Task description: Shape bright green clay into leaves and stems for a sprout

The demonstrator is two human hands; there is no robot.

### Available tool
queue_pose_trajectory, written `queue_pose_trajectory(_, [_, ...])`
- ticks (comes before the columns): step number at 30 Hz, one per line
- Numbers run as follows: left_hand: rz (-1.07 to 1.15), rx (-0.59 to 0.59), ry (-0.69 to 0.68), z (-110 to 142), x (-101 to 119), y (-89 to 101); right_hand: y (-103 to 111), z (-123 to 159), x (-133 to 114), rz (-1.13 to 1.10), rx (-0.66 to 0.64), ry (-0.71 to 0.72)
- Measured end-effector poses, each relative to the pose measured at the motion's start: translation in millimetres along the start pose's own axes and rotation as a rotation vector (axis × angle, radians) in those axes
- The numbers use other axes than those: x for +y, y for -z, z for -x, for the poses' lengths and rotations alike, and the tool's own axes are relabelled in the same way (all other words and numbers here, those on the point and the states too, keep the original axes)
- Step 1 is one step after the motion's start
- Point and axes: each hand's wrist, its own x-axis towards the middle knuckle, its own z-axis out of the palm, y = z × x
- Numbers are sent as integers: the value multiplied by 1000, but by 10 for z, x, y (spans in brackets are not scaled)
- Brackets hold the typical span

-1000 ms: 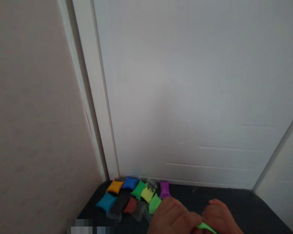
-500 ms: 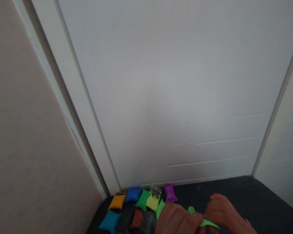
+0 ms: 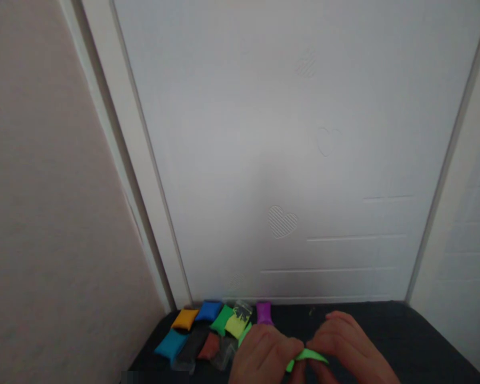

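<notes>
At the bottom of the head view, a thin bright green strip of modelling clay [image 3: 312, 354] stretches between my two hands. My left hand [image 3: 262, 352] is closed, its thumb and fingers pinching the strip's left part. Close beside it, my right hand [image 3: 350, 344] is closed with its fingertips on the strip too. The undersides of both hands are cut off by the frame. Just behind my left hand shows part of a light green piece [image 3: 245, 333], mostly hidden. A purple packet [image 3: 264, 313] lies beyond that hand.
Several coloured clay packets sit at the left of the black table [image 3: 404, 336]: orange [image 3: 185, 319], blue [image 3: 208, 311], green [image 3: 223, 319], yellow-green [image 3: 237, 324], teal [image 3: 171, 344], black [image 3: 192, 346] and reddish-brown [image 3: 209, 345]. Behind stands a white panel [image 3: 240, 160]; a wall [image 3: 64, 213] rises at left.
The camera view has tilted and shifted. Both hands now appear further left in the picture, still pinching the green clay, whose strip shows at a changed angle. The packets keep their arrangement.
</notes>
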Motion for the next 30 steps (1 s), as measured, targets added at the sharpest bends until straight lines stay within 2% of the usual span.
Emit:
queue_pose_trajectory(2, [13, -43, -28, -27, -4, 24, 8, 11, 37, 15, -21, 17])
queue_pose_trajectory(4, [8, -175, -18, -64, 8, 71, 7, 4, 38, 25, -16, 20])
queue_pose_trajectory(6, [-1, -239, 11, -105, 43, 118, 3, -8, 7, 16, 18, 6])
queue_pose_trajectory(9, [-9, -192, 37, -157, 119, 151, -4, -5, -49, -9, 58, -18])
queue_pose_trajectory(12, [-2, -152, 27, -168, 178, 138, -9, 32, -54, -30, 34, -22])
queue_pose_trajectory(15, [0, -120, 42, -120, 193, 105, 1, 63, -32, -37, -9, -3])
queue_pose_trajectory(19, [2, -22, -3, -20, 157, 96, 38, 65, -70, -8, -25, 40])
queue_pose_trajectory(25, [-35, -39, -70, -18, 159, 164, 58, 56, -179, 94, 61, 62])
queue_pose_trajectory(30, [-60, -5, -43, -38, 183, 198, 28, 38, -214, 92, 134, 40])
